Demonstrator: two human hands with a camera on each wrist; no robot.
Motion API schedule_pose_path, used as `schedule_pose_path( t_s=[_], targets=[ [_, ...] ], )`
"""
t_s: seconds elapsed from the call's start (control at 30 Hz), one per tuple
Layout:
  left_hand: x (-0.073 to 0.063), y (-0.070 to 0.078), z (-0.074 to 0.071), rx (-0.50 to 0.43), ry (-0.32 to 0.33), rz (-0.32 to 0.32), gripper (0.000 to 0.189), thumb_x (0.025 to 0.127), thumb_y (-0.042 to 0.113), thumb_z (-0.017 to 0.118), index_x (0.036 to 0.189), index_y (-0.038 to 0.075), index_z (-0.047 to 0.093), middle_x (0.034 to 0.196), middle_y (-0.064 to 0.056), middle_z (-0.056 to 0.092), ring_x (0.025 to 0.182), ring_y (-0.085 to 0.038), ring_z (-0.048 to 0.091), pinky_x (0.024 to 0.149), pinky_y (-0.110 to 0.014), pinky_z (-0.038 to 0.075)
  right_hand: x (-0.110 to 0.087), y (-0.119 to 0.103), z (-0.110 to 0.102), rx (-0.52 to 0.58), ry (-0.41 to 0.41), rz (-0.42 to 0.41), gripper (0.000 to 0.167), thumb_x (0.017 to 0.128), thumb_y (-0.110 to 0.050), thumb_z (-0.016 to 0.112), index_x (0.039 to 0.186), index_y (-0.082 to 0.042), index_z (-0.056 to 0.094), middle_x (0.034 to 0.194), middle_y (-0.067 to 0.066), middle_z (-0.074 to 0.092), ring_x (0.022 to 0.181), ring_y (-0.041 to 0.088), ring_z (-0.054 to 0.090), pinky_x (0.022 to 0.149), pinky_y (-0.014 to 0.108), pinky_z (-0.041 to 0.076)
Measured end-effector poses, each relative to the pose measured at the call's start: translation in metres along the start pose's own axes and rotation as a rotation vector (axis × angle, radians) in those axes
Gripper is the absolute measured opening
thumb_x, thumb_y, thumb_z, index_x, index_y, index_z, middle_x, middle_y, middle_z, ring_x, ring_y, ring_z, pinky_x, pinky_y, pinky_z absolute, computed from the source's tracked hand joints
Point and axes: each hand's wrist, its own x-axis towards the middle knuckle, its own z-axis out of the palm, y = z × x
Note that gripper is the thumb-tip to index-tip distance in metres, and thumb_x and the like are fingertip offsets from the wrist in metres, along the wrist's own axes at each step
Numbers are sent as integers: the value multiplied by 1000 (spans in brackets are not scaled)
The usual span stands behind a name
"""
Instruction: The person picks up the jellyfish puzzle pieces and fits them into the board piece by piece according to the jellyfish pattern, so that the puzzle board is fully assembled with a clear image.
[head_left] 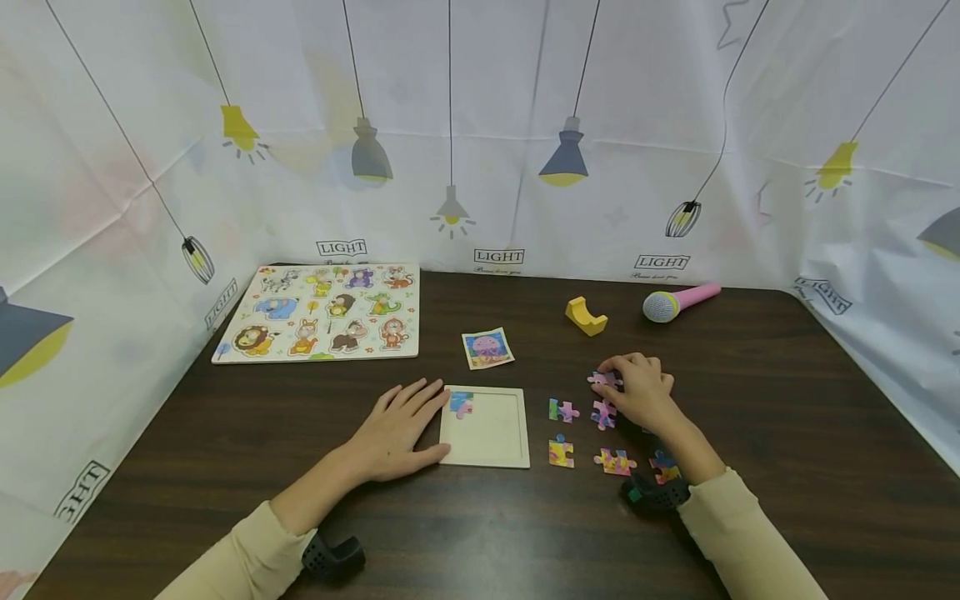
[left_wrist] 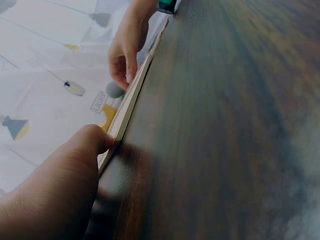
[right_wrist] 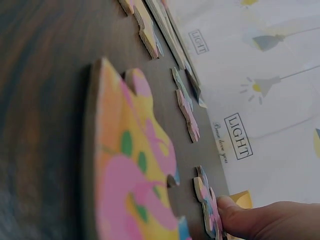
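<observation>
Left hand (head_left: 403, 431) spread against the tray (head_left: 495, 437), seemingly to steady it, a person pinches a piece (head_left: 602, 379) in the right hand (head_left: 643, 392), beside loose pieces (head_left: 615, 462) spaced across the table (head_left: 465, 533), perhaps for easy choosing.

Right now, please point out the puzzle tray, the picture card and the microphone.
Puzzle tray (head_left: 489, 430): head view, on its bare floor.
Picture card (head_left: 488, 347): head view, middle of its picture.
Microphone (head_left: 686, 299): head view, on the pink handle.

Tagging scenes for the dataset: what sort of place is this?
Likely a staged tabletop play setup: a dark table, a lamp-printed sheet behind it, and loose puzzle pieces.
</observation>
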Motion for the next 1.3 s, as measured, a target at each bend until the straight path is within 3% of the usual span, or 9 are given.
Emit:
schedule_pose_path(
  t_s=[0.27, 0.57, 0.9, 1.1, 1.3],
  targets=[
    [0, 1, 0, 3, -2, -4, 74, 90, 59, 38, 146, 13, 26, 150, -6, 21, 137, -26, 16, 105, -51, 14, -1, -1, 1, 13, 37, -32, 27, 85, -21, 66, 103, -4, 57, 111, 24, 51, 105, 46, 34, 76, 59, 24],
    [0, 0, 2, 10, 8, -1, 74, 89, 59, 38, 146, 13, 27, 150, -6, 22, 137, -27, 17, 105, -51, 14, 1, -1, 2, 13, 81, -75, 26, 82, -20, 70, 101, -8, 56, 100, 16, 60, 95, 38, 45, 77, 58, 26],
    [0, -1, 3, 9, 5, -6, 75, 89, 60, 38, 146, 14, 26, 151, -5, 21, 137, -25, 15, 105, -51, 13, 2, -4, 5, 49, 170, -146, 13, 86, -9, 64, 98, -8, 61, 84, 11, 67, 77, 32, 57, 66, 44, 29],
    [0, -2, 4, 8, 0, -9, 75, 89, 61, 38, 146, 14, 25, 151, -5, 20, 137, -25, 14, 106, -50, 12, 2, -6, 2, 127, 176, -116, 12, 88, -6, 59, 100, -5, 60, 86, 13, 65, 57, 18, 50, 53, 31, 39],
    [0, 0, 2, -7, 2, -13, 75, 89, 60, 38, 146, 14, 26, 151, -5, 20, 137, -26, 15, 106, -51, 13, 1, -9, -2, 191, 159, -72, 18, 89, -5, 56, 107, -4, 59, 79, 10, 59, 50, 14, 41, 46, 27, 37]
  ],
)
